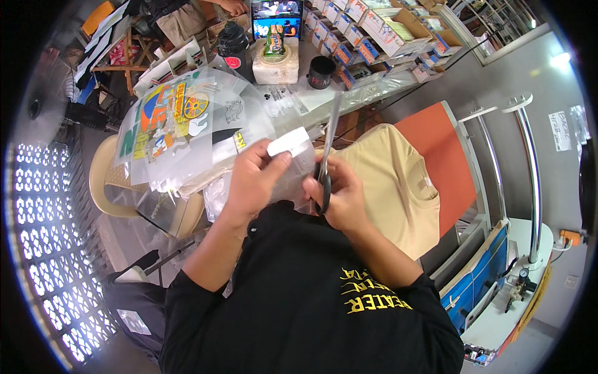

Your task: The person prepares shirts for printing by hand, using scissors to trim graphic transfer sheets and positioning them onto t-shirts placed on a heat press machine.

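My left hand (254, 177) pinches a small piece of film (288, 143) between thumb and fingers; its upper part looks white, and a translucent part hangs below. Close to its right, my right hand (341, 194) grips a pair of scissors (322, 181) by the black handles, with the metal blades pointing up and away. The blades stand beside the film, and I cannot tell whether they touch it. Beyond my left hand lies a spread of translucent printed sheets (187, 115) with colourful designs. A tan T-shirt (392, 187) lies flat to the right of my right hand.
Under the T-shirt is an orange-red board (445, 168), beside a machine with chrome posts (528, 181). At the back stand a black mug (321, 71), a white block (276, 67) bearing a green packet, a screen (277, 19) and stacked boxes (374, 31). A beige chair (103, 181) is left.
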A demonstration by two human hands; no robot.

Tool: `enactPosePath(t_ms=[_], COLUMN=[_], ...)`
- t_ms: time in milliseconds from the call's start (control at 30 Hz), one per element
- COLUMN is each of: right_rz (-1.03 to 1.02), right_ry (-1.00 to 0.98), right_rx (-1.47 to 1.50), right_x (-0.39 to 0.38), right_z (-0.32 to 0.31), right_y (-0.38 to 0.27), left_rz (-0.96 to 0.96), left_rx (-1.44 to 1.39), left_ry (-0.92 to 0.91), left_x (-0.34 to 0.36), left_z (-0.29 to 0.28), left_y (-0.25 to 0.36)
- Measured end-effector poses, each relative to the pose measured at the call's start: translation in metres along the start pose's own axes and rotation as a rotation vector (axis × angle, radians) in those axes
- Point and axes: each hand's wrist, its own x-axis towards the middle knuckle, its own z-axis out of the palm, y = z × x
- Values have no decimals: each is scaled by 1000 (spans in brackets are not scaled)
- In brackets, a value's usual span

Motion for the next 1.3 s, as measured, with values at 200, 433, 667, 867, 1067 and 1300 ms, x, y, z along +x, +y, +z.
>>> enactPosePath(t_ms=[200,433,667,867,1067,1300], right_rz=[69,33,25,14,-52,-37], right_ry=[-228,-262,-244,-241,-235,-263], right_rx=[-217,-330,-335,-406,-415,-394], right_x=[-32,-25,-23,-21,-15,-3], right_z=[-5,-9,-9,-17,-13,-8], right_y=[7,10,8,21,15,21], left_rz=[-33,-72,-60,-50,-48,-44], left_rx=[-135,-112,-68,-75,-28,-22], left_ry=[-15,-110,-115,-93,-65,-57], left_x=[27,31,37,38,32,22], left_z=[-26,-32,-30,-23,-13,-23], left_y=[31,34,32,37,39,27])
